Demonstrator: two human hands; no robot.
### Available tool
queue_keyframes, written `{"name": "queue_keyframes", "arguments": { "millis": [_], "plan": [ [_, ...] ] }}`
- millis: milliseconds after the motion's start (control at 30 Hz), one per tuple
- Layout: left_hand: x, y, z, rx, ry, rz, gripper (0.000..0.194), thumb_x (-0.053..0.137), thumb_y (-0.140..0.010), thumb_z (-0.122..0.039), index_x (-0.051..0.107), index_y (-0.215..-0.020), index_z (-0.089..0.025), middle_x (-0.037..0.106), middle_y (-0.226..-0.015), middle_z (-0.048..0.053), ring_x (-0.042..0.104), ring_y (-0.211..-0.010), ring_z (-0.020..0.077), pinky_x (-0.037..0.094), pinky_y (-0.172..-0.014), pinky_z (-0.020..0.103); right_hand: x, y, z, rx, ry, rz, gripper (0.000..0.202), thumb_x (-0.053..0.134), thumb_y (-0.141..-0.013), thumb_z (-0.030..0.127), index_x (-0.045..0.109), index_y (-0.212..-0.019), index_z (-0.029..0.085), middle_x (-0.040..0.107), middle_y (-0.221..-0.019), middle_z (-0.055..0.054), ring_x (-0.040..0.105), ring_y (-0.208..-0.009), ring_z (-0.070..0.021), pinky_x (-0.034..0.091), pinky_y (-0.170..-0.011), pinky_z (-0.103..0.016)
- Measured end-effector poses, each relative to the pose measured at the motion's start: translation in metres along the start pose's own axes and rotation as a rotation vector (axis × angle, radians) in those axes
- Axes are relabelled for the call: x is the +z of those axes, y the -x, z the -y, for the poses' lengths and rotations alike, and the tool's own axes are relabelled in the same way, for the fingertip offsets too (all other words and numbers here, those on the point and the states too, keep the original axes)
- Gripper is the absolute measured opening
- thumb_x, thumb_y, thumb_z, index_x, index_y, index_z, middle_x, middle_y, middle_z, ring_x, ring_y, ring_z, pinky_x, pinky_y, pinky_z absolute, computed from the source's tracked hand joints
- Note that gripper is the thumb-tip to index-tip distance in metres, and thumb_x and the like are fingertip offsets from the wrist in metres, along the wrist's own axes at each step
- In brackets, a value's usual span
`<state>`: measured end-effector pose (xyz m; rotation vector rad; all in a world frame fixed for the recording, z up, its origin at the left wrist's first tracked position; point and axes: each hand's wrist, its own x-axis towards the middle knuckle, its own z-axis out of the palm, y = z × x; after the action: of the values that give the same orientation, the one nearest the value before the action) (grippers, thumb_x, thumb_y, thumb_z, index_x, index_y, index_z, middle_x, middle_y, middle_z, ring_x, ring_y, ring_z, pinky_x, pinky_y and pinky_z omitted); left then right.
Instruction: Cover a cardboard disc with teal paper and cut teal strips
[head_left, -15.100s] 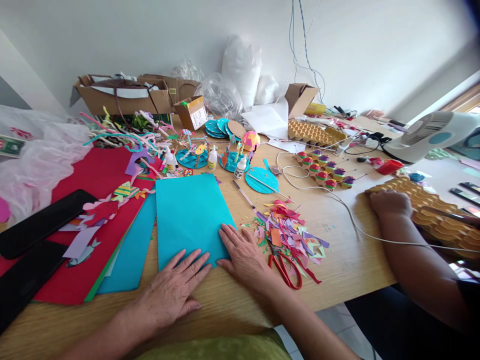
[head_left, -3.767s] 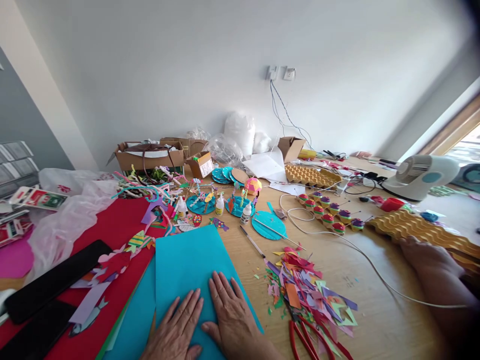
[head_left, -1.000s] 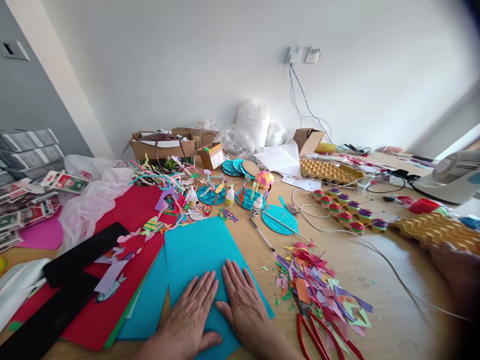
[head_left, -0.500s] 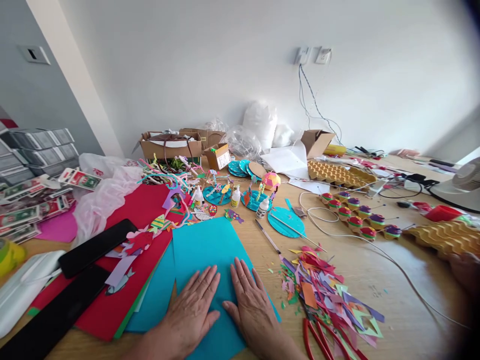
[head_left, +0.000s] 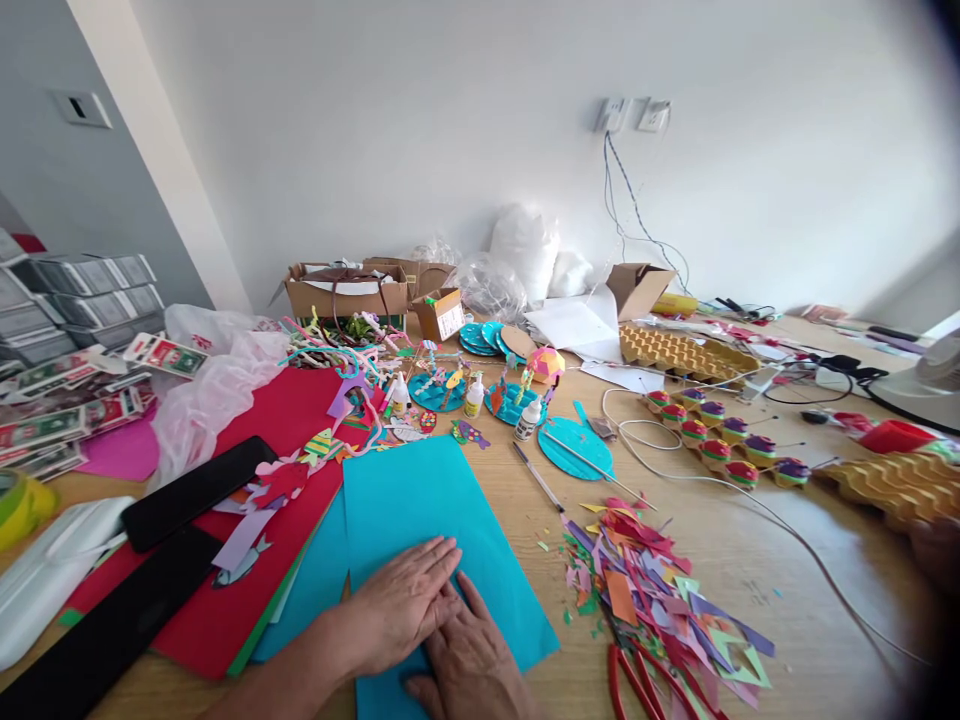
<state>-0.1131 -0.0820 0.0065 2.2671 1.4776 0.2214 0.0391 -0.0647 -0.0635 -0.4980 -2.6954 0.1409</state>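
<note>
My flat, empty left hand (head_left: 405, 602) overlaps my flat, empty right hand (head_left: 478, 662); the turquoise rectangular paper sheet (head_left: 424, 500) wants even pressure.

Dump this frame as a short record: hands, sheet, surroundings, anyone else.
left hand: flat, lying partly over the right
right hand: flat on the blue sheet
blue sheet: on the table, partly covered by both hands
left side: red sheet, bearing paper cutouts
right side: paper scraps, red-handled scissors, pen
back: open cardboard box
other person: hand at the egg tray, far right
</note>
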Motion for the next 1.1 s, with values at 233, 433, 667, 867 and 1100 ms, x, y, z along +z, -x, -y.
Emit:
{"name": "queue_keyframes", "arguments": {
  "millis": [233, 433, 667, 867, 1100],
  "plan": [
    [0.015, 0.003, 0.005, -0.002, -0.037, 0.011, 0.048, 0.033, -0.091, -0.033, 0.027, -0.136, -0.017, 0.024, -0.144, 0.008, 0.021, -0.131, 0.0210, 0.026, -0.105, 0.038, -0.001, 0.010, 0.001, -0.196, -0.015, -0.096, 0.031, 0.036, -0.091, 0.024, 0.049, -0.119, 0.025, 0.066, -0.103, 0.001, 0.057, -0.101, -0.0162, 0.034, -0.100, -0.034],
    [0.023, 0.004, 0.004, -0.014, -0.109, -0.054, 0.052, 0.033, -0.090, -0.036, 0.022, -0.137, -0.017, 0.021, -0.145, 0.010, 0.020, -0.131, 0.0222, 0.026, -0.104, 0.041, -0.072, 0.012, -0.008, 0.046, -0.445, 0.018, 0.032, 0.030, -0.093, 0.031, 0.057, -0.106, 0.019, 0.064, -0.103, -0.004, 0.057, -0.099, -0.0094, 0.044, -0.087, -0.016],
    [0.048, 0.003, 0.015, -0.008, -0.369, -0.249, 0.063, 0.046, -0.086, -0.032, 0.015, -0.139, -0.020, 0.027, -0.143, 0.008, 0.027, -0.129, 0.0221, 0.033, -0.101, 0.039, -0.044, 0.018, -0.024, 0.294, -0.054, 0.093, 0.059, 0.039, -0.087, 0.044, 0.026, -0.137, 0.016, 0.028, -0.140, -0.013, 0.026, -0.128, -0.0283, 0.031, -0.100, -0.048],
    [0.064, 0.004, 0.020, 0.021, -0.486, -0.336, 0.082, 0.056, -0.079, -0.031, 0.001, -0.139, -0.019, 0.029, -0.142, 0.009, 0.032, -0.127, 0.0238, 0.035, -0.099, 0.037, -0.038, 0.019, -0.023, 0.293, -0.087, 0.231, 0.068, 0.039, -0.085, 0.049, 0.015, -0.140, 0.017, 0.015, -0.143, -0.010, 0.016, -0.131, -0.0288, 0.023, -0.104, -0.050],
    [0.055, 0.009, 0.013, 0.029, -0.451, -0.347, 0.077, 0.047, -0.084, -0.031, -0.006, -0.138, -0.019, 0.032, -0.140, 0.010, 0.035, -0.125, 0.0238, 0.037, -0.098, 0.037, -0.054, 0.013, -0.032, 0.497, -0.176, 0.194, 0.061, 0.036, -0.086, 0.048, 0.026, -0.138, 0.015, 0.020, -0.144, -0.010, 0.018, -0.131, -0.0268, 0.022, -0.105, -0.046]
  ]
}}
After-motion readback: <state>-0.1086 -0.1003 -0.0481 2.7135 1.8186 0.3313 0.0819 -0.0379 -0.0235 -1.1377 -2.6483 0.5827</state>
